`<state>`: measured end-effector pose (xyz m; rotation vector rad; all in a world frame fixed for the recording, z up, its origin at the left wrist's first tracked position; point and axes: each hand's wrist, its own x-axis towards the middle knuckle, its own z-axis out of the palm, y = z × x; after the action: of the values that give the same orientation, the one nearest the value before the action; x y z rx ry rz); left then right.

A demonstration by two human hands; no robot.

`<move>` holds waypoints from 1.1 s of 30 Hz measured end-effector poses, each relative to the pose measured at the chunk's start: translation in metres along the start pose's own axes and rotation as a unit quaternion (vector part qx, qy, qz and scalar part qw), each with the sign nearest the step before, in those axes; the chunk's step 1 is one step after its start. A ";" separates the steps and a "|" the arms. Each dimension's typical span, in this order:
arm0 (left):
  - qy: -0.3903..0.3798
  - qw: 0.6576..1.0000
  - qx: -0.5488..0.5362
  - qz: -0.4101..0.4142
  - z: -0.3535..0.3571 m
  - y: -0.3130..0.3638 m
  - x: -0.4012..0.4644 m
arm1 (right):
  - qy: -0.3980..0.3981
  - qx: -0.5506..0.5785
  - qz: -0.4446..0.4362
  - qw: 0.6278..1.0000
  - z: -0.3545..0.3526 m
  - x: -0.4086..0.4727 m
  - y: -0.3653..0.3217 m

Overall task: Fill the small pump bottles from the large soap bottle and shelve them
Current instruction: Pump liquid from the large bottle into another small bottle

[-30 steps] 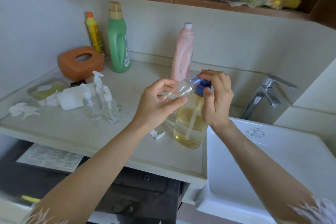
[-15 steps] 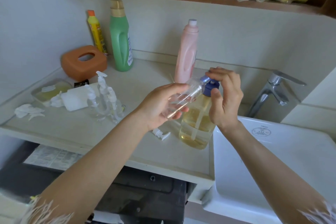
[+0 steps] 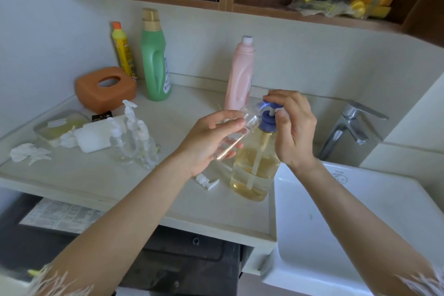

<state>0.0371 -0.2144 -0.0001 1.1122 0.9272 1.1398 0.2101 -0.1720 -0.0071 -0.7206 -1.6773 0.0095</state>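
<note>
So the left hand (image 3: 211,137) is holding one small clear bottle (image 3: 236,133), fingers and thumb wrapped around its body, and it's tilting it so the long axis is running from low-left up to the right, with the open mouth sitting right at the spout of the blue pump head (image 3: 269,106). The right hand (image 3: 292,127) is working that pump, fingers curled over the top and the thumb up against the stem, so it's the nearer hand to the big bottle. The large soap bottle (image 3: 254,166) is standing upright at the right edge of the counter (image 3: 168,204), just beside the sink (image 3: 348,223), and it looks about half full of yellow soap.

That mouth-to-spout lineup is the whole thing here I reckon: if the little bottle drifts left or tips flatter, soap is going down the outside.

Counting up: one small bottle in hand, three capped pump bottles (image 3: 134,137) clustered toward the left of the counter, and one loose white pump top (image 3: 206,181) lying near the front edge, just left of the big bottle. I'd guess that's the cap for the one being filled. Can't tell how much soap is in it yet.
</note>
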 end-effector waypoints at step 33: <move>-0.051 0.989 -0.080 -0.111 -0.001 -0.007 0.007 | 0.052 -0.010 -0.035 0.998 0.007 -0.010 0.011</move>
<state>0.0390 -0.2080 -0.0072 0.9046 0.8416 0.9496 0.2089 -0.1652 -0.0220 -0.6657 -1.6029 -0.0924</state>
